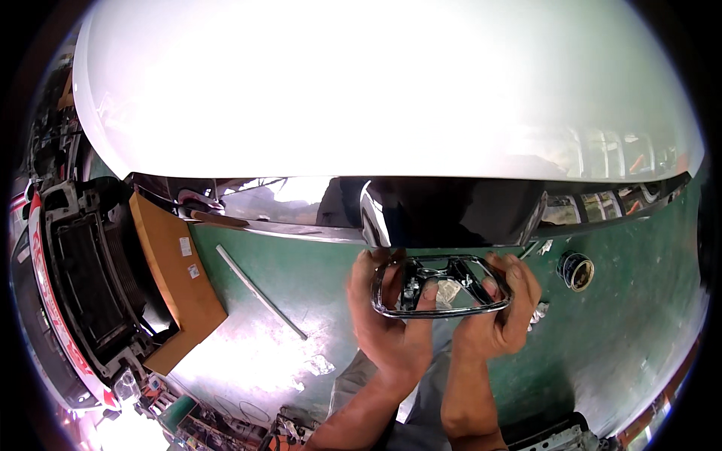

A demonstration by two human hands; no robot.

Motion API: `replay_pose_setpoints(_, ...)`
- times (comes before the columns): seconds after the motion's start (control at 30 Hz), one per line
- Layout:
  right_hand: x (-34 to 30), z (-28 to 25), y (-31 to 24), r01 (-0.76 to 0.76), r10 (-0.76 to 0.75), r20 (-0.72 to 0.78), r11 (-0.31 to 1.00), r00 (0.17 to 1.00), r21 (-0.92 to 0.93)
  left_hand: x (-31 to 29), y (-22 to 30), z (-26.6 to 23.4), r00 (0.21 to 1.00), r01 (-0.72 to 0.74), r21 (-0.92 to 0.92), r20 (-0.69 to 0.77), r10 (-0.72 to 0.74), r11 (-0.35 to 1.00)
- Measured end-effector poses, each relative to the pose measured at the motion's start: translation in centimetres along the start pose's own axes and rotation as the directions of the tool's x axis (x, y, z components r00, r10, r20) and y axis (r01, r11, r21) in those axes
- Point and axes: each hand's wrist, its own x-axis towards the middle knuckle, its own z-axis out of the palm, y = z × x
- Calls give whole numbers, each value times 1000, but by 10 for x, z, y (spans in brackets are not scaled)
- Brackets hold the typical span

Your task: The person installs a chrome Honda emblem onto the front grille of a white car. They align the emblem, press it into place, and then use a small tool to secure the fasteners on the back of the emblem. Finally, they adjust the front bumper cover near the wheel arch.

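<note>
A chrome car emblem [444,311], a rounded rectangular frame with slanting inner bars, is held between my two hands in front of the car. My left hand [387,316] grips its left side, thumb reaching up across the lower rim to the inner part. On the opposite side my right hand [500,312] has its fingers wrapped round the edge and its thumb inside the frame. Just beyond the emblem is the car's glossy black front trim [451,210], below a white hood [361,98]. Some of my fingertips are hidden behind the emblem.
A cardboard box [177,278] stands at the left, beside a removed car front section [86,263]. On the green floor lie a long pale strip [259,289] and crumpled plastic [320,365]. A round tin [576,271] stands at the right.
</note>
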Motion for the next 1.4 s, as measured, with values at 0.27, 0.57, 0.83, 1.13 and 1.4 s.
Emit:
replay_pose_setpoints(0.27,-1,1,5,18,-15,35,996,999,-86,-3,-4,7,992,47,88,-124,-36,995)
replay_pose_setpoints(0.57,5,-13,-1,-102,134,164,977,977,-190,-5,0,18,988,-21,50,-154,29,999)
replay_pose_setpoints(0.83,10,-21,14,-42,25,189,995,982,90,0,-14,-4,959,-282,46,-8,283,958)
replay_pose_setpoints(1.13,15,-40,38,168,-202,261,975,944,146,21,-47,-15,798,-602,92,59,599,793)
replay_pose_setpoints(1.4,44,-3,61,364,-390,16,872,921,328,53,-83,3,587,-805,50,-77,806,591)
